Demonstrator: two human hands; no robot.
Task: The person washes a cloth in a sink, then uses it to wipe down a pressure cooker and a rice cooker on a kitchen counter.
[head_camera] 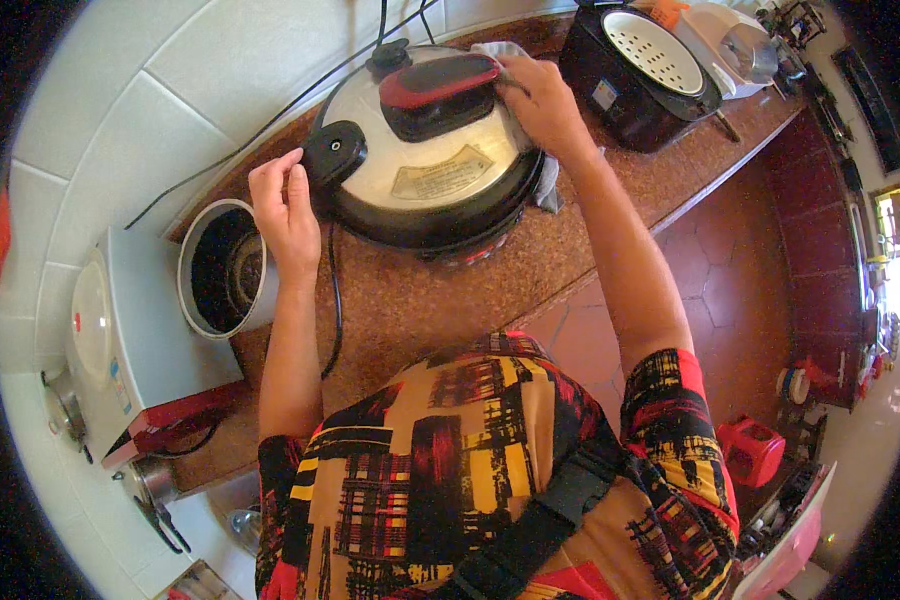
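A round electric cooker (450, 172) with a shiny metal lid, black rim and red-and-black handle (439, 90) stands on the brown speckled countertop. A label with writing is on the lid. My right hand (544, 105) grips a grey cloth (546, 191) against the lid's right side, its fingers close to the handle's end. Part of the cloth is hidden behind that hand. My left hand (289, 217) is at the cooker's left, fingertips by a black round fitting (335, 150); whether they touch it I cannot tell. That hand holds nothing, its thumb a little apart from the bent fingers.
An empty-looking inner pot (225, 270) with a dark inside sits left, beside a pale box-shaped appliance (172, 315). A black appliance (630, 90) with a perforated white insert stands at the back right. Black cords (270, 127) run along the tiled wall. The countertop's edge (727, 172) borders a red-tiled floor.
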